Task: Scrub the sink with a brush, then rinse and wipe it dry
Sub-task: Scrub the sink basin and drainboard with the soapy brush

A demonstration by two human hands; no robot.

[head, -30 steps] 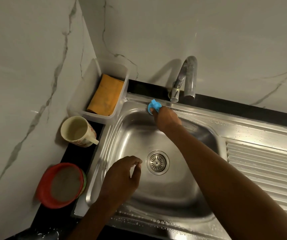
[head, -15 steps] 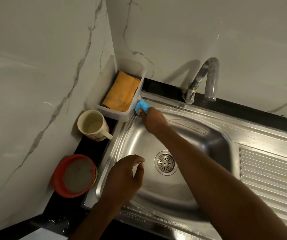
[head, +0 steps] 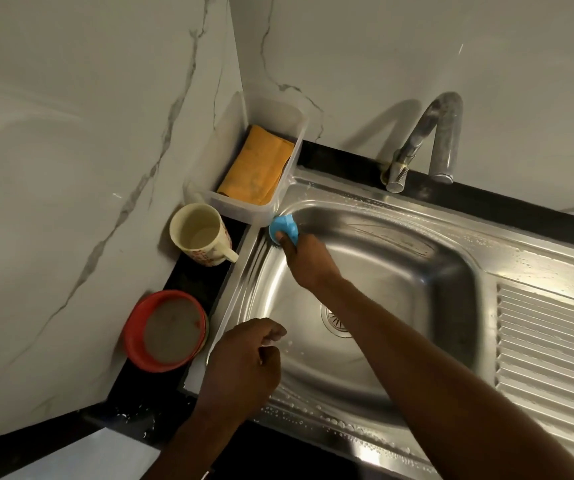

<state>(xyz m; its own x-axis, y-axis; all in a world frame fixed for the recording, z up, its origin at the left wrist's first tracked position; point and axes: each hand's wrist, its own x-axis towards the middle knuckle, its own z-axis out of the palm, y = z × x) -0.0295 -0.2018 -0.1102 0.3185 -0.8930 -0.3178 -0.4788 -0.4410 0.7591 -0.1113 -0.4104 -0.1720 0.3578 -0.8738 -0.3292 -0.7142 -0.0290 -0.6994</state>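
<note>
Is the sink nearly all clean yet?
Not yet. Soapy drops on the front rim of the sink show some scrubbing is done. Right now the right hand holds the blue brush against the far left corner. Rinsing is left: no water runs from the tap. Wiping too: the orange cloth lies in its tray.

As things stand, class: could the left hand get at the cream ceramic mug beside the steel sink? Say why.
Probably yes. The left hand holds nothing over the sink's left rim; the mug stands uncovered further back, and the right hand gripping the blue brush is off to its right.
</note>
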